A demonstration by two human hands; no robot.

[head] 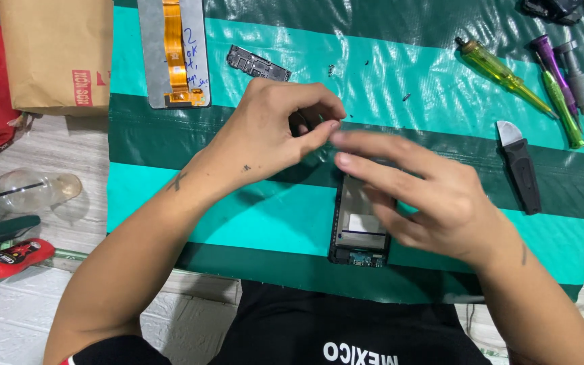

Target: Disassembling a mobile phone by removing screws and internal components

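Black opened phone (359, 233) lies lengthwise toward the mat's near edge, right under the right hand (434, 196), fingers spread loose. Left hand (272, 132) pinches shut just above; can't tell on what.

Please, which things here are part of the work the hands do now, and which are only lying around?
In use: left hand, right hand, opened phone, screws.

Lying about: screen panel, metal cover, screwdrivers, pry tool, paper bag, plastic bottle, red tube.
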